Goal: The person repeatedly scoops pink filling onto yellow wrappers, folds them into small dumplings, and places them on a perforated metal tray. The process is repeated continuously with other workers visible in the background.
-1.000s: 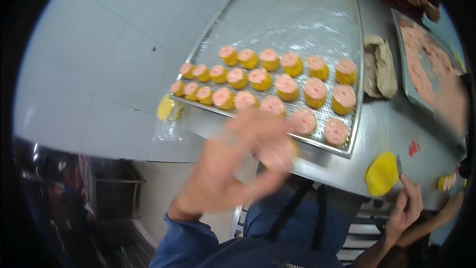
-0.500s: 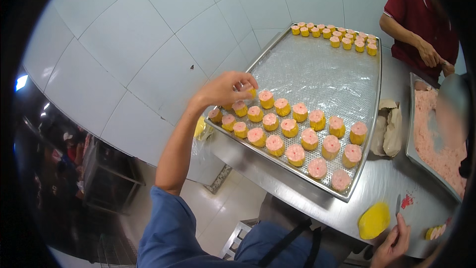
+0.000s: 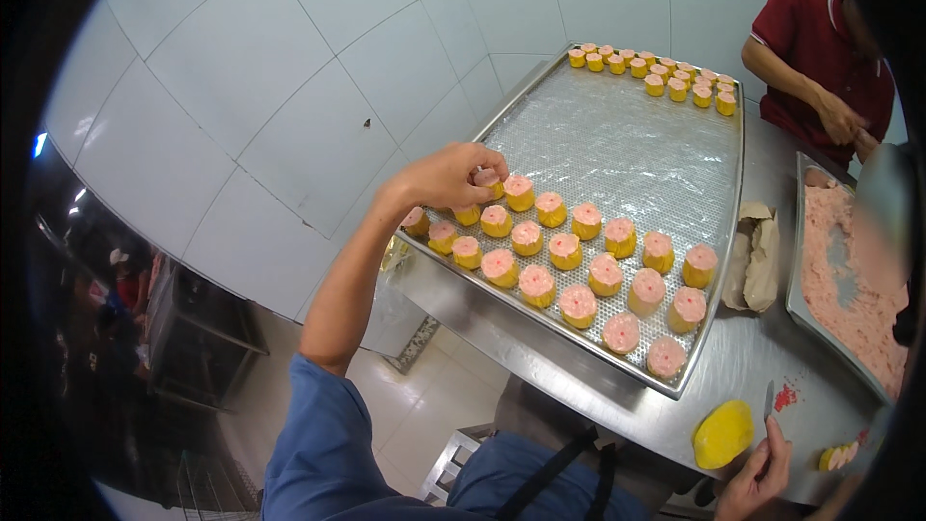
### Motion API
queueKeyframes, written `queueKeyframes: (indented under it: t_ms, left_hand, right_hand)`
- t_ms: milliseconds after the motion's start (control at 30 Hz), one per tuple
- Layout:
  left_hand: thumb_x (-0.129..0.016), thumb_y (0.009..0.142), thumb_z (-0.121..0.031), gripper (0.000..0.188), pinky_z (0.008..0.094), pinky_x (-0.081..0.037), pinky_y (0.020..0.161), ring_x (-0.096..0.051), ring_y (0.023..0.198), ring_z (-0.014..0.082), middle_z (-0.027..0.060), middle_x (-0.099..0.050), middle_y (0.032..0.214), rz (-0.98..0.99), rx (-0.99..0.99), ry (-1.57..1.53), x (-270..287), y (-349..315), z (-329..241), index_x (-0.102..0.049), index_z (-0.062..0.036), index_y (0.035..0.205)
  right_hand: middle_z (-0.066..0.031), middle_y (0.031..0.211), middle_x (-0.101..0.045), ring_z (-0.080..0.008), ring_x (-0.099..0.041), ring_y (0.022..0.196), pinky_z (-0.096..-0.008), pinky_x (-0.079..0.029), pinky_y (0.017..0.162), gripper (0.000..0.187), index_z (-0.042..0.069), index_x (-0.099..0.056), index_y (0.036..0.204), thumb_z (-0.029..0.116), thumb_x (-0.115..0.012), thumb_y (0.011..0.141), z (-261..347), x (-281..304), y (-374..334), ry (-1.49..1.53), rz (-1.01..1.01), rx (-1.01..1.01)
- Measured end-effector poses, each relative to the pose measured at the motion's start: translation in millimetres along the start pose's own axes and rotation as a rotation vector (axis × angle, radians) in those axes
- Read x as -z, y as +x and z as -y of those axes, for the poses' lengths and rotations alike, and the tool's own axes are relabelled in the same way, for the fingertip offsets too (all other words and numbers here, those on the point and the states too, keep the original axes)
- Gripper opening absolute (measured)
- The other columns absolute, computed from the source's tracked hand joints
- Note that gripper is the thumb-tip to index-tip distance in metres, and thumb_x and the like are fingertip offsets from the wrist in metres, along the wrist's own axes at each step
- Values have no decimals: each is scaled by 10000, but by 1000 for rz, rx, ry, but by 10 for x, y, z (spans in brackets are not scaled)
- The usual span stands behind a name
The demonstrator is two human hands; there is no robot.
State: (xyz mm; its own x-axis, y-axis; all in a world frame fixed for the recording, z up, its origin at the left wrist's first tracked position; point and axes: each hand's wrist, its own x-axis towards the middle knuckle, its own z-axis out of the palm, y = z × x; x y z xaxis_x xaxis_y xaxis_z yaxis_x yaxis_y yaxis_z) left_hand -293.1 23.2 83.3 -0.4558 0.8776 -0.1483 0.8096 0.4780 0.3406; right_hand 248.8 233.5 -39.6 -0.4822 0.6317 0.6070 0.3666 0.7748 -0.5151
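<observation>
No packages, labels, signs or screens in view

Bright, even light; heavy fisheye bend.

Overhead light gleams on the white wall tiles (image 3: 289,125) and the perforated metal tray (image 3: 637,135), with soft shadows only. The centre is sharp (the right edge smears into blur), tile lines curve toward a black rim, and the lower left lies dim.

The tray (image 3: 719,260) is dull, perforated sheet metal with a dimpled surface. Beneath it, the table (image 3: 502,314) is brushed stainless steel, smooth and faintly reflective. Behind the tray, the wall (image 3: 289,87) is glossy white tile. Right of the tray, the crumpled bag (image 3: 757,256) is matt brown paper.
</observation>
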Motion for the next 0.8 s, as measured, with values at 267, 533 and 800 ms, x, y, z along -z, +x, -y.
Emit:
queueKeyframes:
  t_ms: [267,533,800]
  left_hand:
    - [-737,955,-184,405,383,-558,904,-647,1044,228,87,-693,1126,-92,15,-23,44,-210,-248,-702,-92,1348]
    - [-738,900,29,396,394,-529,1012,-691,1177,313,150,-740,1251,-751,-313,-135,-425,-946,-1756,-737,-70,1283]
    - [-806,882,-56,332,431,-541,974,-696,1119,318,141,-720,1182,-81,-715,-458,-1806,-1035,-3370,-751,-22,1207]
  right_hand:
    - [-182,955,-754,-303,-638,712,-428,-528,664,310,15,-785,1270,202,-587,1122,-54,-16,-27,42,-2,-16]
    - [-38,822,-599,-116,-493,702,-272,-381,629,325,4,-783,1240,-45,-588,984,-63,-46,-54,131,-171,-246]
    - [-56,987,-756,-73,-527,721,-232,-396,653,245,-5,-760,1230,4,-611,1036,-13,319,-166,291,-313,-232]
